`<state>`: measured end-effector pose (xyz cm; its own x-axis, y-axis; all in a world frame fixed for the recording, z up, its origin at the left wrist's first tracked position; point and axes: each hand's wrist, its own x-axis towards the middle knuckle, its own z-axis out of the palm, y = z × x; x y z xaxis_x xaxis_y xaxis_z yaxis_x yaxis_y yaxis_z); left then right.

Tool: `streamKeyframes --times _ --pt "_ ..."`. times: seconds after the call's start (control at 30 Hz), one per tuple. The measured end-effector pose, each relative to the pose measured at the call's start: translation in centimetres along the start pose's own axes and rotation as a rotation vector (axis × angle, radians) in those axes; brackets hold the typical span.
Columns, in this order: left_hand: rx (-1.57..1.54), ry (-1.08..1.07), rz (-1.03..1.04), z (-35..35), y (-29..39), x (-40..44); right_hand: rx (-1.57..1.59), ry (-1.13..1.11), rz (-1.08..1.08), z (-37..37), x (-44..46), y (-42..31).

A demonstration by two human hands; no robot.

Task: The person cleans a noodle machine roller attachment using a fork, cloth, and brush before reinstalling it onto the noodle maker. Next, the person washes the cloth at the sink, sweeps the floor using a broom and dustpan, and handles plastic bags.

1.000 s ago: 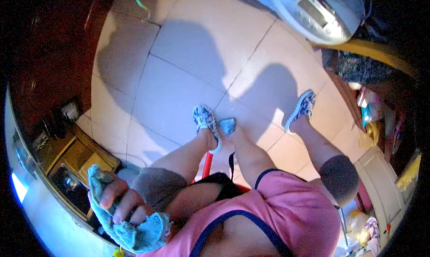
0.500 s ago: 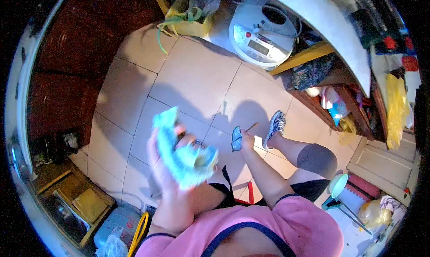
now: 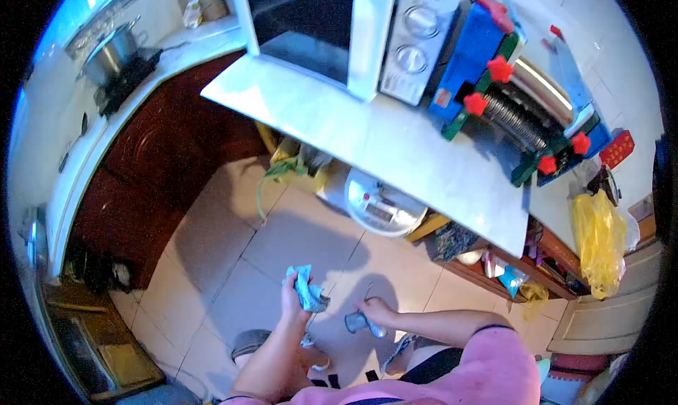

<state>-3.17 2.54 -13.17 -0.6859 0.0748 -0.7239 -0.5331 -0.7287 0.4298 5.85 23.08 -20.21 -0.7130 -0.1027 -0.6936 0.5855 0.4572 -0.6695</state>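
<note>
Closed around a light-blue cloth (image 3: 307,292), my left hand (image 3: 291,300) is low in the middle of the view, above the tiled floor. My right hand (image 3: 379,312) is to its right, closed on a small grey-blue piece (image 3: 356,322) that looks like cloth. A thin stick-like part shows just above the right fingers; its shape is too small to make out. The two hands are apart. My shoes are partly hidden below them.
A white counter (image 3: 395,147) crosses ahead, bearing a white appliance with two dials (image 3: 417,41) and a blue machine with red knobs (image 3: 519,105). Under it sits a round white appliance (image 3: 385,204). A pot (image 3: 111,55) stands at upper left; yellow bags (image 3: 599,242) hang right.
The view has tilted up, bringing the counter and its machines into sight. My left hand with the cloth has moved down and away from the camera. My right hand keeps its hold.
</note>
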Motion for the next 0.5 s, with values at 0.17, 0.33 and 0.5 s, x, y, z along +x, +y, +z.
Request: streamKeyframes --times 0.17,0.33,0.5 --pt "0.144 -0.066 -0.256 2.4 -2.2 0.0 -0.259 -0.078 -0.246 -5.5 -3.5 -6.9" --pt "0.193 -0.142 -0.523 -1.6 -2.6 -7.2 0.051 0.084 -0.180 -8.7 -15.6 -10.4" --pt "0.220 -0.062 -0.539 7.9 0.9 -22.3 0.255 0.235 -0.067 -12.4 -28.8 -13.5"
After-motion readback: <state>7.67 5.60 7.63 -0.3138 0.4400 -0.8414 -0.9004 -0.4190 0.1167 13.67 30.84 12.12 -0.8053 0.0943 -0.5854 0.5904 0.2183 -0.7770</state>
